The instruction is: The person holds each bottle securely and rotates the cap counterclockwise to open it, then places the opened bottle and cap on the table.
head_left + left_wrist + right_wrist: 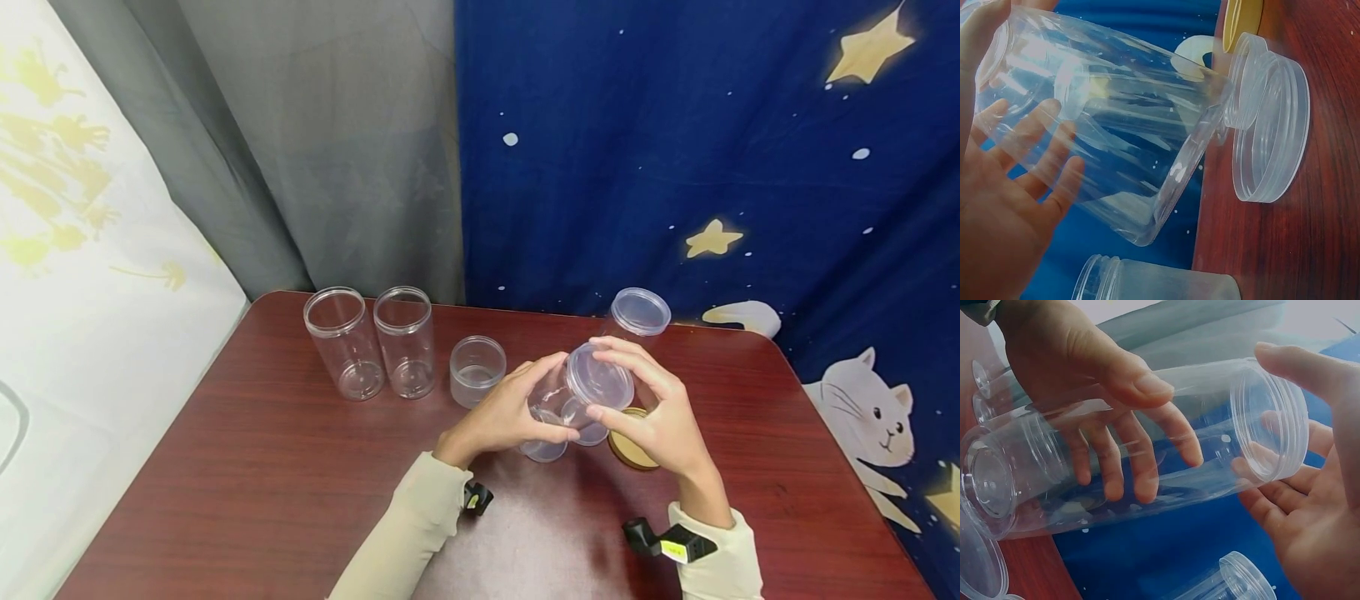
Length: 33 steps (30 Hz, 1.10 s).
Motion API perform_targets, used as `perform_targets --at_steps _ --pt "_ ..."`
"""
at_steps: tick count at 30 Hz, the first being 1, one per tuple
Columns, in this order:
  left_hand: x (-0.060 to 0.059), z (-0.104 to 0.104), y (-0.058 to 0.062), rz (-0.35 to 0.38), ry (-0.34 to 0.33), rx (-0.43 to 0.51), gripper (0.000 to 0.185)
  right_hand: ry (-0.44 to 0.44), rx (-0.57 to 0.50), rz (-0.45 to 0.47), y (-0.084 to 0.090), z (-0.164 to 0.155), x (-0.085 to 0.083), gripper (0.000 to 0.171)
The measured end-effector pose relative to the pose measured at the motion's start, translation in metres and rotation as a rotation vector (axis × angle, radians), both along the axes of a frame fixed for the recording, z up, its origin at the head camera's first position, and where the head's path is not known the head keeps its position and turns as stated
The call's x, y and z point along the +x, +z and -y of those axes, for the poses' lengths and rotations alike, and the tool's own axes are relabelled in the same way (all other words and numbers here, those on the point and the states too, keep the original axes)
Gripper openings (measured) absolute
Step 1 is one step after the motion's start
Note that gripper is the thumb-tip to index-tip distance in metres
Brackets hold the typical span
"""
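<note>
two tall clear open jars [369, 342] are set side by side at the back left of the dark red wooden table [247, 467], touching or nearly so. a short frosted jar [476, 369] is placed just right of them on the table. a lidded clear jar [639, 315] is stood at the table's back edge, further right. a yellow lid [628, 451] and loose clear lids [1270, 128] are laid flat on the table. a grey curtain [337, 142] and blue star-and-cat cloth [712, 150] are hung behind the table.
</note>
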<state>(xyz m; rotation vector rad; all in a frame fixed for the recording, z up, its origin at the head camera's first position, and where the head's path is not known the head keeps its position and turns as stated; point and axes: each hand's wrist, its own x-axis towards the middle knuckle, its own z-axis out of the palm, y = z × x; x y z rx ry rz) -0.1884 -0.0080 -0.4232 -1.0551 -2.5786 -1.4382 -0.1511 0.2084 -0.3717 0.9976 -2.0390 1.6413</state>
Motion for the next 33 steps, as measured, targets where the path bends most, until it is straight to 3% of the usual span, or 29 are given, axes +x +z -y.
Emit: perform_targets --at_steps 9,13,18,21,26,33 --pt "-0.004 0.0 -0.002 -0.022 0.0 0.025 0.093 0.003 0.077 0.035 0.0 0.001 -0.001 0.066" --pt "-0.003 -0.002 -0.003 -0.049 0.025 0.003 0.091 -0.144 0.181 0.006 0.001 0.002 -0.001 0.071" --pt "-0.001 -0.004 -0.002 -0.128 0.073 -0.048 0.09 -0.396 0.301 -0.063 0.003 0.005 0.001 0.073" --pt "0.0 -0.005 -0.002 -0.178 0.099 -0.073 0.09 -0.49 0.339 -0.078 0.003 0.008 0.003 0.07" --pt "0.001 -0.008 -0.001 -0.254 0.129 -0.123 0.09 -0.57 0.406 -0.044 0.002 0.011 0.007 0.066" --pt "0.003 -0.011 -0.002 -0.276 0.139 -0.137 0.089 -0.614 0.444 -0.012 0.0 0.014 0.008 0.07"
